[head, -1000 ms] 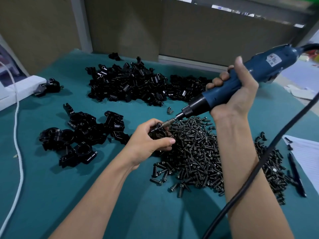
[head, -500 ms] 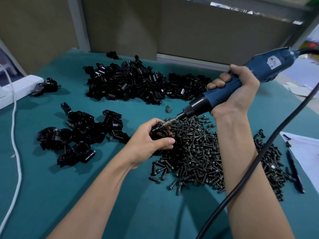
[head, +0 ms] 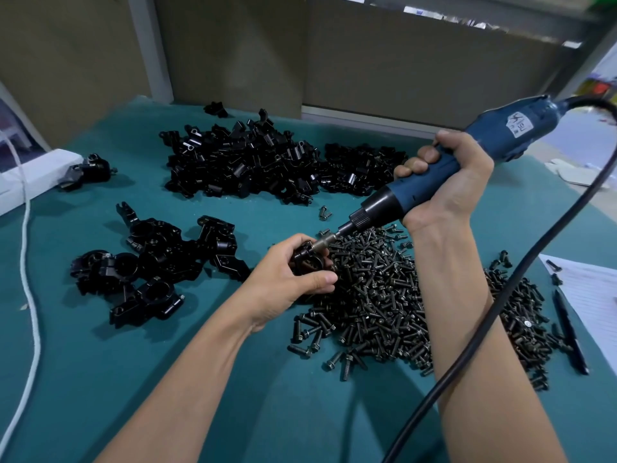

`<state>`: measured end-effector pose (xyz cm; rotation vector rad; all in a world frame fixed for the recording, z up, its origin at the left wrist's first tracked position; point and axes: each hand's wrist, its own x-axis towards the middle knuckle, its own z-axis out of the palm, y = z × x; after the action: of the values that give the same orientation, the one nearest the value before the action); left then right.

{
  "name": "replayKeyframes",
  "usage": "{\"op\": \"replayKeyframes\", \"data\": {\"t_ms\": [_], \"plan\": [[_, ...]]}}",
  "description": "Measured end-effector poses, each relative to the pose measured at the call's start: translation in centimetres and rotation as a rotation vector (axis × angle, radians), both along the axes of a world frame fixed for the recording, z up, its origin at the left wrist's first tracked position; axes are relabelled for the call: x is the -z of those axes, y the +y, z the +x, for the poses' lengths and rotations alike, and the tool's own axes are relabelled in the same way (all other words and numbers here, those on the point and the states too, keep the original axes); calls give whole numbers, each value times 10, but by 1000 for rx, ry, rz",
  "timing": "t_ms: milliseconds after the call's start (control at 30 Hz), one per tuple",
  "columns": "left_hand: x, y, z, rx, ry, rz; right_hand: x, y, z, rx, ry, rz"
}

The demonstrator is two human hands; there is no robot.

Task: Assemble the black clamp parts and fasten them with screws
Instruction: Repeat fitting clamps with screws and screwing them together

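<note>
Blue screwdriver (head: 497, 138) in right hand (head: 447, 185), label (head: 517, 126) illegible, clamp (head: 309, 261) in left hand (head: 283, 284)

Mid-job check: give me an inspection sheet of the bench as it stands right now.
Surface: teal mat, no damage seen.
Job's things: clamp in hand, with the screwdriver bit on it; screw pile; loose parts heap; clamp group at left.
Clutter: pen, paper, white box.
Grips: left grip holds the clamp; right grip holds the screwdriver.
Cables: black cable crosses the right forearm; white cable runs along the left edge.
Surroundings: brown wall panels.
</note>
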<state>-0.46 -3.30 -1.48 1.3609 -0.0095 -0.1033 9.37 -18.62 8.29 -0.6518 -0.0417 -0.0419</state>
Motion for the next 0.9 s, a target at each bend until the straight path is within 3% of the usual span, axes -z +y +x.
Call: {"op": "replayKeyframes", "data": {"t_ms": [500, 900], "plan": [[4, 3, 1, 21, -6, 146, -1, 2, -4, 0, -2, 8], [5, 6, 1, 91, 12, 73, -3, 5, -8, -8, -25, -31]]}}
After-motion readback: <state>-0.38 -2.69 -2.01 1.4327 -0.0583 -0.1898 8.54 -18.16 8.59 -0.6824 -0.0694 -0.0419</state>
